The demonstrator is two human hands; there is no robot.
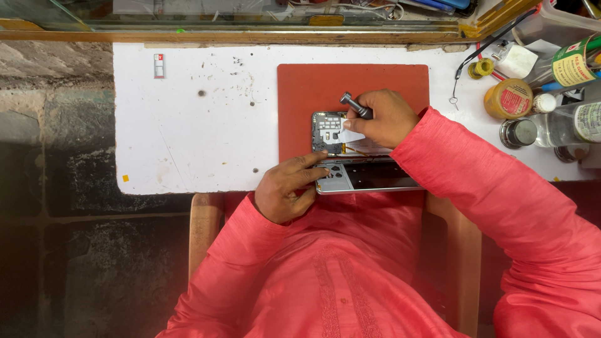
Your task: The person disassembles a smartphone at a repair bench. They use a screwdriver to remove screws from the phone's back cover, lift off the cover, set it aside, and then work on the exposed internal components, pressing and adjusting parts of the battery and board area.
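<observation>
An opened phone [328,133] lies on a red mat [313,87], its inner board showing. Beside it, at the table's near edge, lies the phone's grey back cover [375,178] with camera holes. My right hand [382,117] is closed around a grey screwdriver [355,105] and also pinches a small white card [350,136] over the phone. My left hand [287,188] rests at the table edge, index finger stretched onto the back cover's left end.
The white tabletop [188,119] has a small tray-like part [159,65] at its far left. At the right stand a yellow jar [508,99], a metal-capped pot [518,133], clear bottles [573,122] and tape rolls [481,67]. A wooden ledge [219,34] runs along the back.
</observation>
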